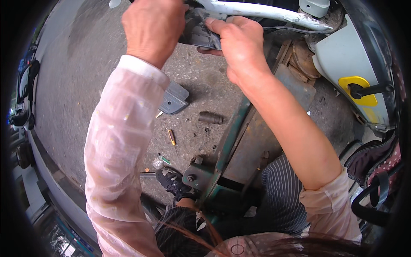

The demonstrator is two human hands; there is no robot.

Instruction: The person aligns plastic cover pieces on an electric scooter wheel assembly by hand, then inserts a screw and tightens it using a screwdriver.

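A ribbed black part, perhaps plastic or rubber, is pinched in my right hand, the thumb on top and a finger underneath. My left hand is closed at the part's left side. Its fingertips are turned away and cut off by the upper edge, so what they grip is hidden. Just beyond the part runs a scuffed white tube, with a thin dark cable beside its right half.
On the ground lie a grey plastic piece, a dark ribbed cylinder and a yellow-handled screwdriver. A green metal frame stands between my legs. At the right is a pale vehicle panel with a yellow plate.
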